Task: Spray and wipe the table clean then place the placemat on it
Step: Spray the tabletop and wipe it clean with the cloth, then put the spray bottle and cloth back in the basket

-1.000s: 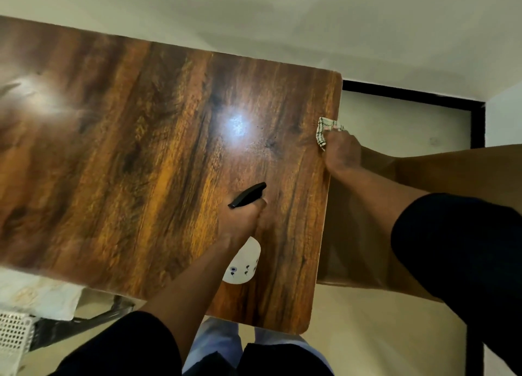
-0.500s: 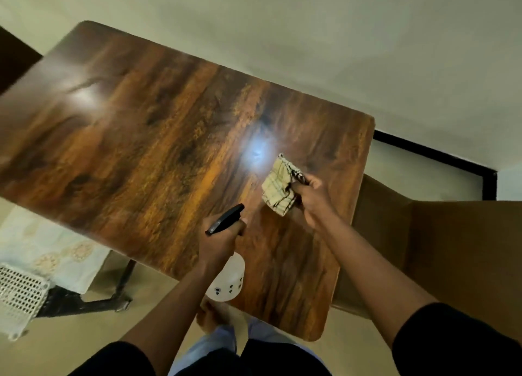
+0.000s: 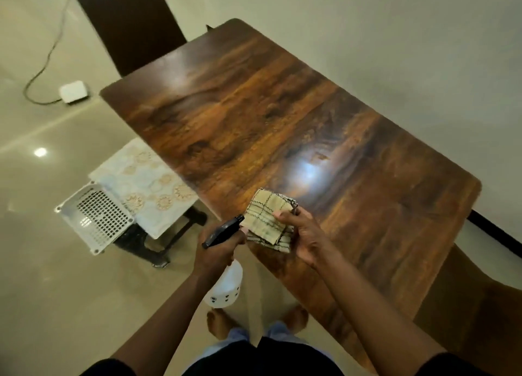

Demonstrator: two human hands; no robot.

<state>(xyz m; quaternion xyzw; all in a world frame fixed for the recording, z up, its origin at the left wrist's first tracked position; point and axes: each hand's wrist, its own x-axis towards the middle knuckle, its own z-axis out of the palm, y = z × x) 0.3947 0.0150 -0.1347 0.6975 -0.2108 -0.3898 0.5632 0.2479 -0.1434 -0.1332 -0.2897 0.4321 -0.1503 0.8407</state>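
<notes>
From the head view we see the left hand (image 3: 217, 248) curled round the neck of a spray bottle (image 3: 226, 286), its black nozzle (image 3: 223, 231) jutting out above the knuckles and its white body hanging below the palm, over the floor just off the table's near edge. Right beside that nozzle, the right hand (image 3: 300, 234) holds a folded checked cloth (image 3: 267, 220): its thumb lies on top of the cloth, and the other fingers are curled under it, so the cloth is pinched between them. The cloth is touching or almost touching the left hand's fingertips; we cannot tell which. Beyond both sets of fingers stretches the wooden table (image 3: 282, 115), a lamp's glare just past the cloth. Out to the left of the left hand's fingers, the pale patterned placemat (image 3: 144, 183) lies on a low stand, next to a white perforated tray (image 3: 96, 217).
</notes>
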